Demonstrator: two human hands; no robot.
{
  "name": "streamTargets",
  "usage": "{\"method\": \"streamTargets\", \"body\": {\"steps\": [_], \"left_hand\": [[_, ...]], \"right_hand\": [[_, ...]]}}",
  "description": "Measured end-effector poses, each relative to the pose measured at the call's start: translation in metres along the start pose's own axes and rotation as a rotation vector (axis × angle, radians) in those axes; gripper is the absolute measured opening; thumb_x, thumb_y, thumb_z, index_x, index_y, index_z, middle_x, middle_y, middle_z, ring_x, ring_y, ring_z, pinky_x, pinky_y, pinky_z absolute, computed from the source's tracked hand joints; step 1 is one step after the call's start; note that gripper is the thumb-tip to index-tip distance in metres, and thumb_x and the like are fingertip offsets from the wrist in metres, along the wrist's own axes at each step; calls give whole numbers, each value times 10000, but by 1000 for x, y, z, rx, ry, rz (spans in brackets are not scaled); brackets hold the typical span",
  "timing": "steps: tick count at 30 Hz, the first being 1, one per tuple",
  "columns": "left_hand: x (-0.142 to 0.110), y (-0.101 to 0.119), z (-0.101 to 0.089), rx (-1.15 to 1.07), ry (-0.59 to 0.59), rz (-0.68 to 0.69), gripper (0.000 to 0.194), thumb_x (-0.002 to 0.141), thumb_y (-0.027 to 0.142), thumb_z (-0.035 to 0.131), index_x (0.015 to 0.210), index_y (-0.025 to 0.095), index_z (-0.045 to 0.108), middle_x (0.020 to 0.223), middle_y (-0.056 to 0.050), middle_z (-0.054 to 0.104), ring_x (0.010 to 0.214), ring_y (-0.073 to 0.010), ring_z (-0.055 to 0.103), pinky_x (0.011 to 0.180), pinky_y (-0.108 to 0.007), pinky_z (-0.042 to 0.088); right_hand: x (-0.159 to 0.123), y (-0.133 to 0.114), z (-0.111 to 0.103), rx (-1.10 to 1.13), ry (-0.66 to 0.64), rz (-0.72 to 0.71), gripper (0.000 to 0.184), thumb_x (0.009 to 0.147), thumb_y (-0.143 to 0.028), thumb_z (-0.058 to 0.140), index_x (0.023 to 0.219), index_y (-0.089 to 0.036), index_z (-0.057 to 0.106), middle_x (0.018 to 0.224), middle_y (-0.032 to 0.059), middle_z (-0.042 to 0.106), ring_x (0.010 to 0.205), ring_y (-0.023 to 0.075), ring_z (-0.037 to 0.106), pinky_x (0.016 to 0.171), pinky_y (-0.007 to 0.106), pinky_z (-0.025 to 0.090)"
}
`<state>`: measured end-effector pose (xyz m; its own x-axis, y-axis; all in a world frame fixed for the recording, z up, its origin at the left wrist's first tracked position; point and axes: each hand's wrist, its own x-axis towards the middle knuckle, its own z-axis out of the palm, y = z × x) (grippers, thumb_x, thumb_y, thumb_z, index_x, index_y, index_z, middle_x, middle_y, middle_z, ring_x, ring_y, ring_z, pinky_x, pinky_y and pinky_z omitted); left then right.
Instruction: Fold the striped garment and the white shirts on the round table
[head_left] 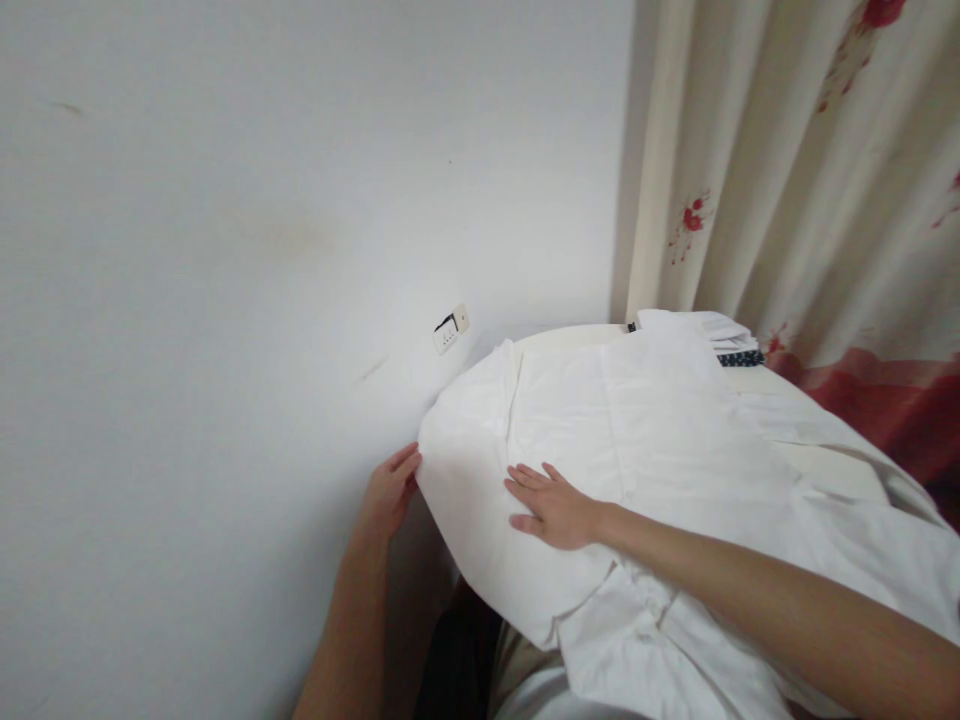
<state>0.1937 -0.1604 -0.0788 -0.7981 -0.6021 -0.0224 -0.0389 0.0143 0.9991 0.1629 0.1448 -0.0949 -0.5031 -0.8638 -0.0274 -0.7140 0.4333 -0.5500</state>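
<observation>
A white shirt (570,410) is spread over a pale, round-edged table (577,338), with shallow creases across it. Its near part hangs bunched over the front edge, close to my body. My left hand (391,490) is at the far left edge, fingers closed on the cloth's rim; the fingertips are partly hidden. Palm down, my right hand (556,508) lies flat on the shirt with its fingers spread, just right of the left end. A raised fold or seam runs away from me beyond its fingertips.
Folded white cloth (697,325) with dark dotted fabric (741,358) lies at the table's far side. A white wall (225,300) with a socket (445,337) borders the left end. A cream curtain (750,180) with red flowers hangs behind, at right.
</observation>
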Motion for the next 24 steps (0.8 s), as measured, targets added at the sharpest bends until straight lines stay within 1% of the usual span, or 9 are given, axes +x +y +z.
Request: {"method": "streamTargets", "body": {"steps": [5,7,9,11,14,17,19,21,24], "left_hand": [[8,13,14,203,72,199,536,753,141,711,1283,138,633,1262,-157,694,1041,-249,707,950,-418,569],[6,20,28,310,89,355,609,748,95,654,1351,134,586,1297,-150,673,1085,-266,687,996,-456,547],[0,26,45,443,95,594,628,740,26,548,1357,137,586,1328,-136,649,1209,-281,623,1096,-486,471],[-12,31,65,570,16,839,682,724,-34,441,1367,147,584,1364,-122,617,1316,-261,541,1176,-480,385],[-34,34,93,699,-320,1043,783,702,-82,355,1408,187,556,1381,-94,594,1316,-205,534,1178,-437,398],[-52,28,110,774,-641,1085,795,707,-92,341,1392,236,577,1383,-66,592,1296,-180,547,1150,-409,440],[-58,20,113,775,-700,1052,760,743,-84,342,1388,241,577,1434,-66,552,1329,-182,521,1162,-416,426],[-59,12,110,718,-630,980,655,825,-32,372,1397,226,561,1492,-84,490,1383,-205,469,1178,-441,402],[-54,4,96,508,-387,755,445,940,156,486,1374,217,562,1505,-107,463,1409,-251,439,1147,-448,438]], "right_hand": [[2,-2,0,51,25,12,722,1008,-550,375,1595,-138,285,1663,147,149,1552,273,108,1236,540,3],[5,1,1,109,55,14,688,1007,-547,383,1569,-150,358,1652,149,203,1545,281,145,1231,561,13],[9,6,4,219,105,23,650,1003,-550,384,1518,-162,456,1619,149,308,1525,284,228,1231,565,50],[15,13,5,406,188,44,634,980,-574,415,1442,-163,559,1541,149,455,1462,281,376,1229,524,155],[20,24,-3,765,401,120,597,902,-594,536,1299,-170,677,1387,138,626,1302,278,562,1155,456,349],[19,34,-21,1031,605,244,524,842,-527,618,1244,-201,697,1289,120,690,1197,275,622,1037,450,459],[14,39,-33,1093,667,300,497,834,-477,622,1245,-204,690,1261,124,697,1166,267,632,980,429,490],[9,43,-42,1095,678,332,459,843,-443,600,1209,-186,702,1259,139,691,1152,263,632,955,412,497],[5,47,-42,1068,642,359,399,851,-416,573,1121,-171,733,1262,144,685,1152,272,625,942,414,496]]}}
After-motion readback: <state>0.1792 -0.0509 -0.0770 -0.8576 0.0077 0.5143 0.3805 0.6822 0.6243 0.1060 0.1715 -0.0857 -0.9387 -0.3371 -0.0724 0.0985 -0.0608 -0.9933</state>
